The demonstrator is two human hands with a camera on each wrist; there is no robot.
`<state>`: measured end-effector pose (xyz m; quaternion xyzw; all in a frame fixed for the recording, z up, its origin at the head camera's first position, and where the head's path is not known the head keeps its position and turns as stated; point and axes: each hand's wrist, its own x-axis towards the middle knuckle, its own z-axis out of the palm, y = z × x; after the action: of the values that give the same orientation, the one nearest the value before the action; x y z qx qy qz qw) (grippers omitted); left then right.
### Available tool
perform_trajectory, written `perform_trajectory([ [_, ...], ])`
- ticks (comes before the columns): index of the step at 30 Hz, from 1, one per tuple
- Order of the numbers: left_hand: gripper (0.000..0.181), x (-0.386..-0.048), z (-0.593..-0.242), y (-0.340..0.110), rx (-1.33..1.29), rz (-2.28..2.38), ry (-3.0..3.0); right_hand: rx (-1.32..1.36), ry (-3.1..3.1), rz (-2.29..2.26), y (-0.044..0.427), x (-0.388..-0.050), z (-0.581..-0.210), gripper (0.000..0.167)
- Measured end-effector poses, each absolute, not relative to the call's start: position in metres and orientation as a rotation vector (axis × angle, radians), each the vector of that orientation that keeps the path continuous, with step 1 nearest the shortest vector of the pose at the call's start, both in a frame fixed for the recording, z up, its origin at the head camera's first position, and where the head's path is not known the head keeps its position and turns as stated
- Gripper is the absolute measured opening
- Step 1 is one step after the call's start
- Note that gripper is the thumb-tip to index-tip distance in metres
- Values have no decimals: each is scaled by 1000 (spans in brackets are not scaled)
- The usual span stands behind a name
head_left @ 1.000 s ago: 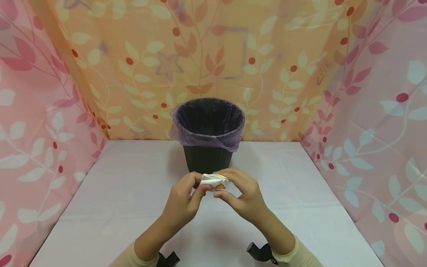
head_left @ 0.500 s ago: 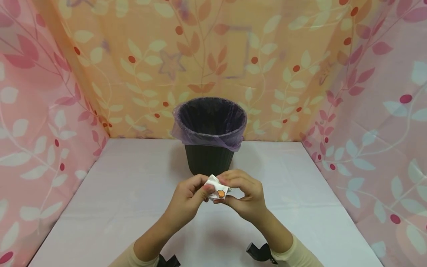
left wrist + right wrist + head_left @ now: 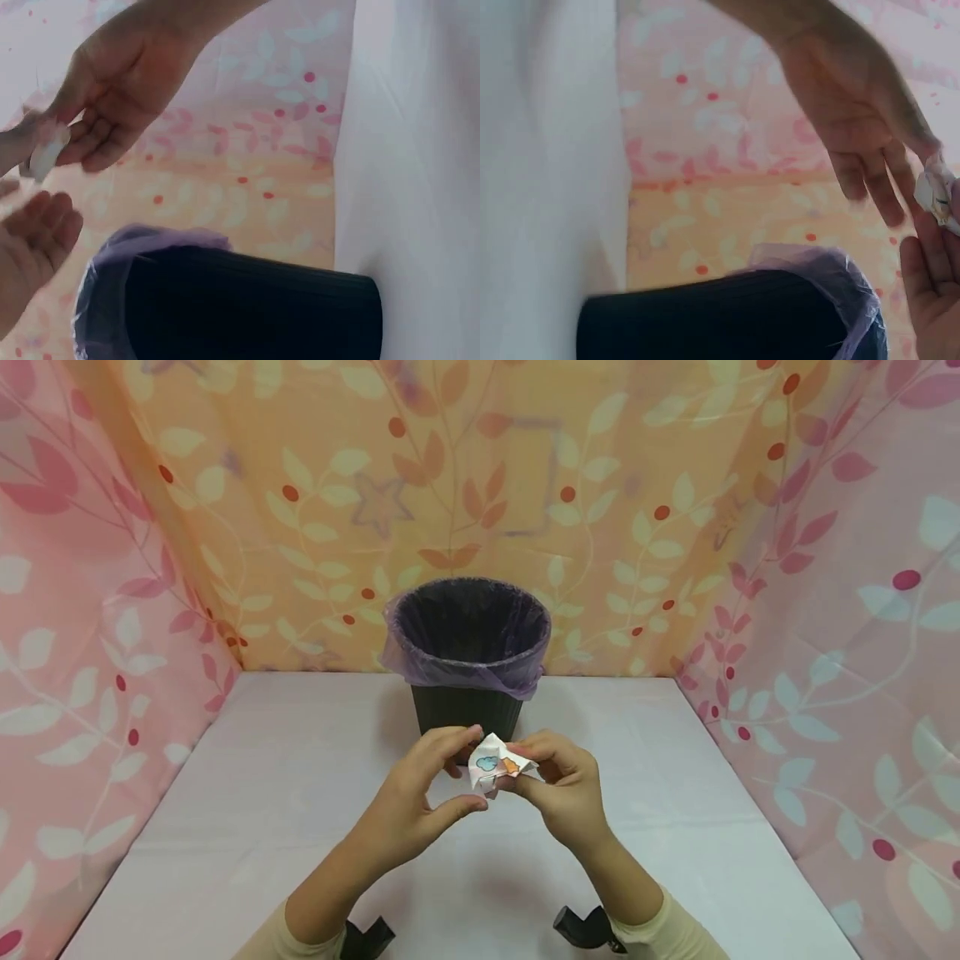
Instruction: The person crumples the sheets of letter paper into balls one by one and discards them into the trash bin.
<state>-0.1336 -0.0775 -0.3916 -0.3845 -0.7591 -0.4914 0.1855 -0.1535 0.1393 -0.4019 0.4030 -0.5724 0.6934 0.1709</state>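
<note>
A small crumpled piece of white paper (image 3: 495, 764) with blue and orange printed pictures is held up in front of the bin. My right hand (image 3: 564, 785) pinches its right side between thumb and fingers. Around the left side of the paper, my left hand (image 3: 412, 793) has its fingers and thumb spread apart, close to the paper; whether they touch it I cannot tell. The right wrist view shows the left hand (image 3: 847, 112) with loosely extended fingers beside the paper (image 3: 934, 196). In the left wrist view the paper (image 3: 46, 154) is blurred at the right hand's fingertips.
A dark ribbed bin (image 3: 465, 714) with a purple plastic liner (image 3: 480, 675) stands at the back middle of the white table (image 3: 300, 760). Leaf-patterned cloth (image 3: 300, 568) hangs behind and on both sides. Black wrist mounts (image 3: 585, 928) show below both forearms.
Both hands held the paper before; now the left thumb and fingers have spread apart. The paper has been turned and bunched smaller, and a blue picture now shows.
</note>
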Motion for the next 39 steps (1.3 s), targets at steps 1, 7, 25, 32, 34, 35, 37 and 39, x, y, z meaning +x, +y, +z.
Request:
perform_trajectory([
  [1,80,-136,-391,-78,-1134,-1326,-2087,1124,-1643,2067,140,-153,-402,27],
  [7,55,-141,-398,-70,-1254,-1257,-1794,1097,-1679,2388,136,-152,-405,26],
  [25,28,-138,-409,-71,-991,-1759,-1737,1188,-1845,1420,128,-144,-401,59],
  [32,11,-139,-410,-70,-950,-1986,-1791,1133,-1722,1427,122,-145,-407,41],
  [34,13,-140,-411,-70,-928,-1952,-1834,1131,-1728,1524,123,-145,-407,37],
  [35,16,-140,-411,-70,-920,-1881,-1867,1121,-1739,1579,123,-145,-407,35],
  [37,30,-142,-411,-71,-935,-1701,-1902,1080,-1754,1705,125,-146,-407,32],
  [39,46,-144,-409,-71,-971,-1497,-1897,1027,-1763,1808,127,-148,-407,28],
])
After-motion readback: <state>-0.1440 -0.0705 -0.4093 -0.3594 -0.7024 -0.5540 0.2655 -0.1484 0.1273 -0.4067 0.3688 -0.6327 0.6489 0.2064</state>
